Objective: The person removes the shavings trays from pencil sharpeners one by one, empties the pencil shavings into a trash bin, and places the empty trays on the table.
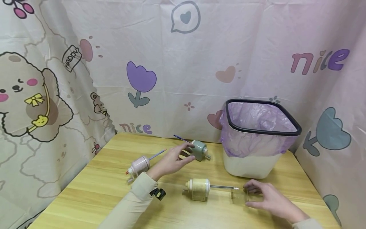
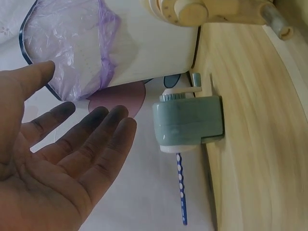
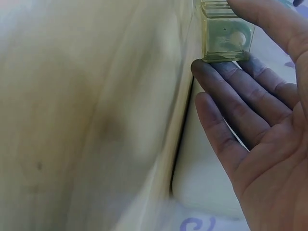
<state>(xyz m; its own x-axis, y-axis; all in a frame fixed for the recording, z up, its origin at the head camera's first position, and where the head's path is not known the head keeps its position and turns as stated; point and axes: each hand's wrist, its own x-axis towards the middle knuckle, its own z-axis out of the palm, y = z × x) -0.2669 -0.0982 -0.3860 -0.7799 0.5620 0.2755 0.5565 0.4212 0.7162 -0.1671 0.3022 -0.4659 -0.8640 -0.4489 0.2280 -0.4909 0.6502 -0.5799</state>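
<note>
My left hand [image 1: 175, 159] is held with fingers extended beside the green crank pencil sharpener [image 1: 199, 150]. In the left wrist view a gap separates those fingers from the sharpener, which has a blue pencil with white dots [image 2: 181, 187] in it. My right hand [image 1: 267, 197] pinches a small clear plastic box [image 3: 226, 38] between thumb and fingers, above the table's right side. A yellow crank pencil sharpener [image 1: 199, 189] stands between the hands, a grey striped pencil [image 1: 223, 187] sticking out toward the box. Left of my left hand stands a pink sharpener [image 1: 140, 165] holding a blue-purple pencil [image 1: 157, 154].
A white bin [image 1: 248, 165] with a purple bag lining and black rim stands at the back right of the wooden table [image 1: 94, 187]. Printed curtains [image 1: 183, 63] hang behind and at both sides. A black strap device [image 1: 158, 193] sits on my left wrist.
</note>
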